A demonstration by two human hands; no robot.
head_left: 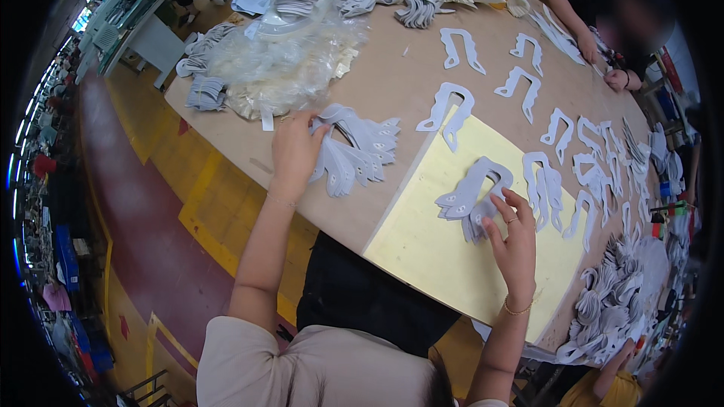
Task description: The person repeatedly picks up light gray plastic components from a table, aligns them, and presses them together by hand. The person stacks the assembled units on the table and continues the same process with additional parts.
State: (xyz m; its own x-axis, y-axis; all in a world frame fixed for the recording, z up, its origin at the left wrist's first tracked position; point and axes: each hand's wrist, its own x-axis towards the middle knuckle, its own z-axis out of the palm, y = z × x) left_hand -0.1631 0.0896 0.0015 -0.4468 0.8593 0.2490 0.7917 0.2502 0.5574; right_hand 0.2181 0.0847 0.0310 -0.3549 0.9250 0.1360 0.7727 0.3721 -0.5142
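Note:
My left hand (pixel 294 149) grips the edge of a fanned stack of grey U-shaped shoe-upper pieces (pixel 353 152) with small oval holes, lying on the brown tabletop. Its thumb rests on the top piece. On a pale yellow board (pixel 411 237) lies a smaller stack of the same grey pieces (pixel 473 185), slightly spread at its ends. Over the right side of this stack is my right hand (pixel 516 235), fingers bent and apart, thumb and fingertips beside the pieces. Whether the fingertips touch them I cannot tell.
Single U-shaped pieces (pixel 450 109) lie spread over the brown table (pixel 377 53). Clear plastic bags (pixel 279 60) and bundled pieces (pixel 205 94) cover the far left. A heap of grey pieces (pixel 607 298) sits at the near right. Across the table, a co-worker's hands (pixel 615 75) handle pieces.

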